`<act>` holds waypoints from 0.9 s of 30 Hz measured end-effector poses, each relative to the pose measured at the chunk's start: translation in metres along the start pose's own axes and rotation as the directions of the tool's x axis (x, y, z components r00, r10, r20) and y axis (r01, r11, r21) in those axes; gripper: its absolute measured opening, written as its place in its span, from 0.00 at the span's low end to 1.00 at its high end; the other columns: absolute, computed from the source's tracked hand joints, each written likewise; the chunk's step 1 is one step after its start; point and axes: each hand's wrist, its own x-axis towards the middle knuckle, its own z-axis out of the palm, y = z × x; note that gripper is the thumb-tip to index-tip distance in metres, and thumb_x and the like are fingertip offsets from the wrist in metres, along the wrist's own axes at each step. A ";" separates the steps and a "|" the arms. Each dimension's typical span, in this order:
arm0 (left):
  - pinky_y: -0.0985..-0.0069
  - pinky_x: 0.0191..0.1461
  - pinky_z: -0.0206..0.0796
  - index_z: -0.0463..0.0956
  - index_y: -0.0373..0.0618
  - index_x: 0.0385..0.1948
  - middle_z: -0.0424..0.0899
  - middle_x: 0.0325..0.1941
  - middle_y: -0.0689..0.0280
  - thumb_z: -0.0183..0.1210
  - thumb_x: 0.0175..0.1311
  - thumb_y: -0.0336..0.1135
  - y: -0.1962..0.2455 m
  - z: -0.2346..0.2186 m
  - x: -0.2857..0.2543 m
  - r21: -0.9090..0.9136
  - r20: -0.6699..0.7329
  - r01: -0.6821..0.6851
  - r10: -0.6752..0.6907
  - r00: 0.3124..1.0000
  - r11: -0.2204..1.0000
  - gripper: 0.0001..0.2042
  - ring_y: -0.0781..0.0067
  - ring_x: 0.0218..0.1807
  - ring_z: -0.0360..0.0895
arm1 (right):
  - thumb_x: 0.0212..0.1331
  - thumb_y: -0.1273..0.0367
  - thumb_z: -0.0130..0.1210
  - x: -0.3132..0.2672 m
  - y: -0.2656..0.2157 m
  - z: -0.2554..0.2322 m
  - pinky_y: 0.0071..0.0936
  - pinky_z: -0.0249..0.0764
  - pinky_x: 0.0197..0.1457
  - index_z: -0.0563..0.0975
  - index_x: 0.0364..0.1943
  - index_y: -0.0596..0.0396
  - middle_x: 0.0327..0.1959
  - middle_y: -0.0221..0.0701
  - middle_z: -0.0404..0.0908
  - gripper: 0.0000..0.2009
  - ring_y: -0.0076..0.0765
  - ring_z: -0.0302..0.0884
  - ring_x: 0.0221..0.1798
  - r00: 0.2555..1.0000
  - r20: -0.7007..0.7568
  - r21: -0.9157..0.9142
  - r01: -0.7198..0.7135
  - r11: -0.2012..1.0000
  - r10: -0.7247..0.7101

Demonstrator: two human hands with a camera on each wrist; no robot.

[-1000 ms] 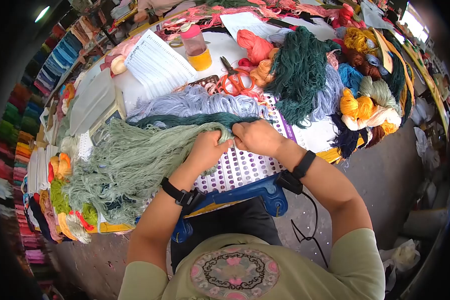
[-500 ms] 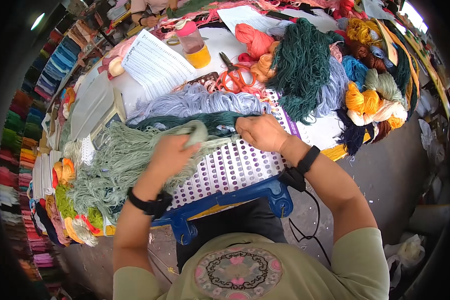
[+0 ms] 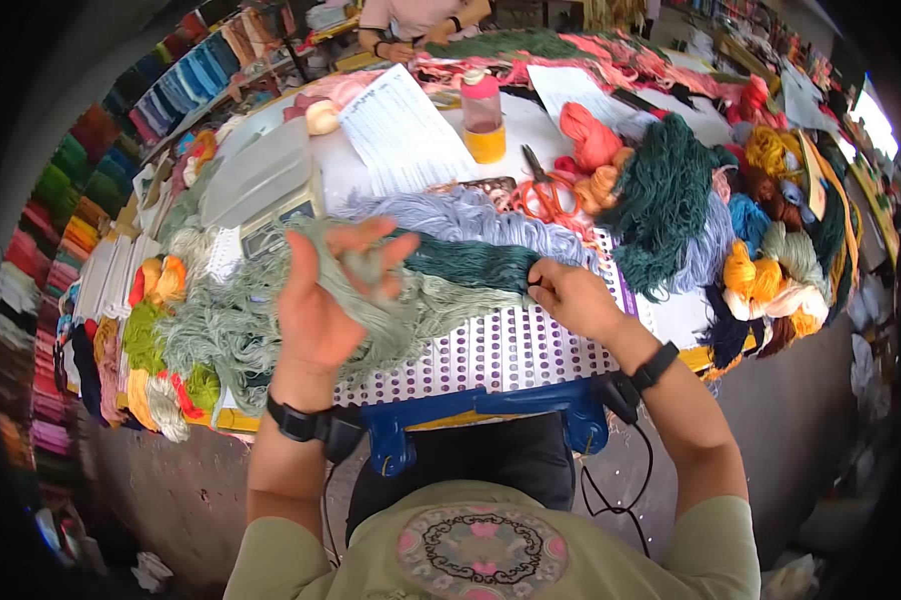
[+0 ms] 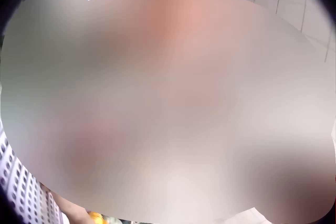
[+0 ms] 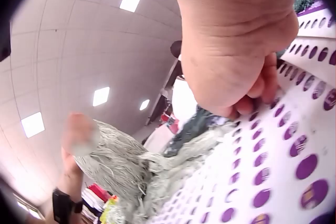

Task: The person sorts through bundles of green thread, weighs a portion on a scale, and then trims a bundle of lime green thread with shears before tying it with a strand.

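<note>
In the head view my left hand is raised over the pale green yarn skein, palm turned up and fingers spread. A blurred loop of the yarn lies across its fingers. My right hand pinches the skein's right end with curled fingers, low over the dotted strips. In the right wrist view the yarn slopes down from the blurred left hand, and the right hand's fingertips are close above the strips. The left wrist view is mostly blurred out.
Behind the skein lie dark green yarn and lavender yarn. Orange-handled scissors, a pink-capped bottle, a printed sheet and a clear-lidded box stand farther back. Another person sits across the table.
My left hand has moved left away from the right hand, drawing up a yarn loop, and has turned palm up with spread fingers. The right hand stays at the skein's right end.
</note>
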 end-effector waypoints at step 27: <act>0.87 0.35 0.73 0.61 0.38 0.65 0.78 0.51 0.58 0.53 0.68 0.31 0.024 -0.013 -0.003 0.080 -0.164 0.271 -0.256 0.953 0.959 0.24 0.74 0.43 0.81 | 0.71 0.61 0.45 -0.051 -0.042 -0.095 0.40 0.70 0.62 0.72 0.42 0.49 0.54 0.38 0.78 0.09 0.41 0.76 0.57 0.887 -0.267 0.962 0.224 0.153 0.377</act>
